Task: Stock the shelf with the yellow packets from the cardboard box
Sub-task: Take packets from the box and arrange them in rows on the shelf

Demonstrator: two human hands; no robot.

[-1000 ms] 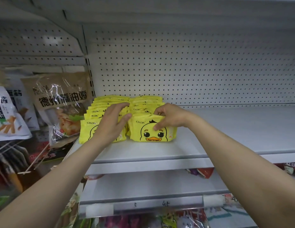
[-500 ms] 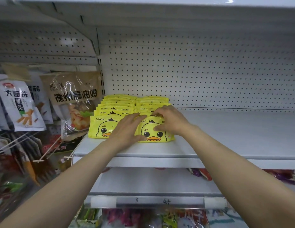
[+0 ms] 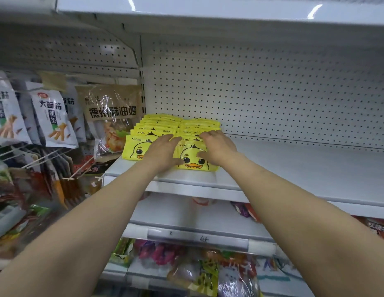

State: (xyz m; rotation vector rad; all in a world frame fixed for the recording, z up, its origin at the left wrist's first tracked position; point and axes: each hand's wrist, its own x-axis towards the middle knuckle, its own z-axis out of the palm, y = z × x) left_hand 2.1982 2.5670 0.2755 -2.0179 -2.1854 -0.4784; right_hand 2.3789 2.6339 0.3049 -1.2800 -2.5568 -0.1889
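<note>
Left hand [image 3: 163, 151] slid right, now flat, open between both yellow packets [image 3: 193, 156] rows at shelf [image 3: 294, 168] left-front corner; right hand [image 3: 216, 147] unchanged, fingers spread, pressing front packet.

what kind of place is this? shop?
Most likely a small grocery or snack shop aisle. White metal shelf with a perforated back panel, rows of yellow packets faced forward, snack bags on hooks to the left, and a price-label strip on the shelf below.

Head view — close, facing forward, slightly down at the shelf [image 3: 294, 168].
</note>
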